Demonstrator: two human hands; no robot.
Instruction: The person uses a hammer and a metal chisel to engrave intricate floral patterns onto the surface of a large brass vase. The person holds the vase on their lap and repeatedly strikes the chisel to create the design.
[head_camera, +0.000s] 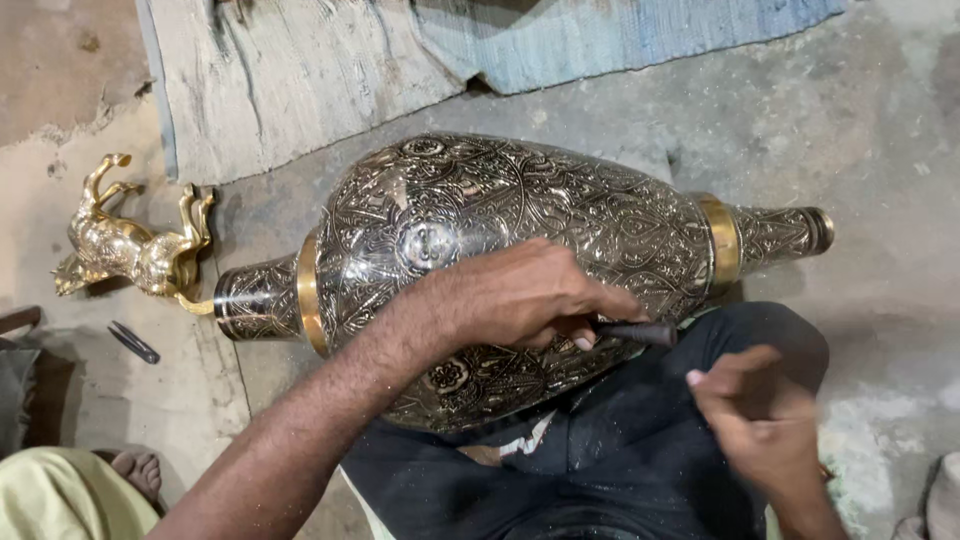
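So the big engraved metal vase (520, 260) is lying on its side across the person's lap and the concrete floor (860, 130). It has a dark, shiny body covered in dense floral patterns, with brass bands near both narrow ends. The left hand (525, 295) rests on its belly, fingers (590, 325) curled tight around a dark slim engraving tool (640, 333) whose tip is hidden under the hand. The right hand (765, 425) is blurred, fingers loosely bent; can't tell if it grips anything. A brass horse figurine (130, 245) lies just beside the vase's left end, with a small dark tool (133, 342) near it. A bare foot (140, 470) is cut off at bottom left.
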